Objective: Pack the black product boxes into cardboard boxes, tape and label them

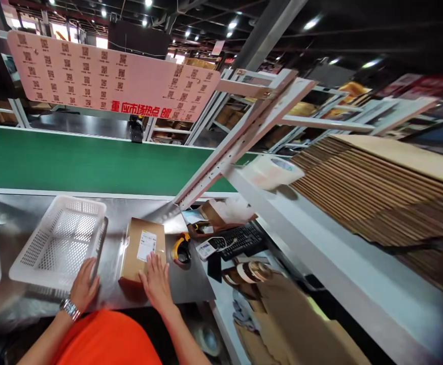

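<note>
A closed cardboard box (131, 252) with a white shipping label (146, 245) lies on the metal table. My right hand (156, 280) rests on the box's near part with its fingers stretched out, the fingertips at the label's lower edge. My left hand (85, 285) is at the near right corner of a white plastic basket (100, 207), fingers extended and not wrapped around anything I can see. A thin dark edge (102, 238) runs along the basket's right side, just beyond that hand. Through the basket's perforated floor nothing shows inside it.
Right of the box sits a yellow-and-black tape dispenser (182, 248). Farther right are a keyboard (240, 240), tape rolls (251, 272) and flat cardboard (297, 319). A shelf holds a large tape roll (270, 171) and stacked cartons (381, 187). A green conveyor belt (72, 159) runs behind.
</note>
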Demonstrator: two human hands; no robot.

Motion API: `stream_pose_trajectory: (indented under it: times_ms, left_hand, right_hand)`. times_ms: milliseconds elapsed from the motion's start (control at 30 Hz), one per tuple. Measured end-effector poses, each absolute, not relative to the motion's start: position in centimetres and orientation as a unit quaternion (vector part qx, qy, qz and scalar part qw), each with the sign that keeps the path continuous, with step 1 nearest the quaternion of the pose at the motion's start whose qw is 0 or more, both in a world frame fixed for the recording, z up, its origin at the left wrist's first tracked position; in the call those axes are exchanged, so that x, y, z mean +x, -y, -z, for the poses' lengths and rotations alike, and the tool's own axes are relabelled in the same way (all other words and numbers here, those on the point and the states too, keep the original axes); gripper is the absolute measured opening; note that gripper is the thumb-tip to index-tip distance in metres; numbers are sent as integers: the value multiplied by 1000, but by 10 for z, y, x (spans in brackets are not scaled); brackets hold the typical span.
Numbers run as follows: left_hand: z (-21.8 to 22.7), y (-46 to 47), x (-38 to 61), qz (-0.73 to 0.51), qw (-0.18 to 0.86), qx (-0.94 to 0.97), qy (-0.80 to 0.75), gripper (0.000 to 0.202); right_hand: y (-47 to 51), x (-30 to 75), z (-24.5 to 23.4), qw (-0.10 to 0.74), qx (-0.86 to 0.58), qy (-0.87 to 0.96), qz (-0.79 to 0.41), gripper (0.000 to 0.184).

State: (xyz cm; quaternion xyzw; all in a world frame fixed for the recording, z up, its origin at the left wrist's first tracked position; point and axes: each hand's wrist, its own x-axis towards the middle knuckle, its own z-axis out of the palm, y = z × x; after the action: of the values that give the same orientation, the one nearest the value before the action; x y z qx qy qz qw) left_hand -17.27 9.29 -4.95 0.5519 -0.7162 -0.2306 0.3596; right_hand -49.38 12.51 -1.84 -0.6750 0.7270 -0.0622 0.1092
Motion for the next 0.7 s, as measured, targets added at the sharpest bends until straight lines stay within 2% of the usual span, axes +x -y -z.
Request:
stream_pose_trajectory:
  times_ms: [233,500,700]
  left_hand:
    - [55,-60,-141,251,346,529,733,47]
    - [72,-49,-135,248,368,522,729,45]
    - [79,-69,-130,257,365,568,691,46]
  right_hand:
    - [-60,-472,-4,134,-608,-782,28,77]
    - [11,-473,-13,110,-607,-786,29,87]
    - [46,-483,-18,91,-640,-760,62,79]
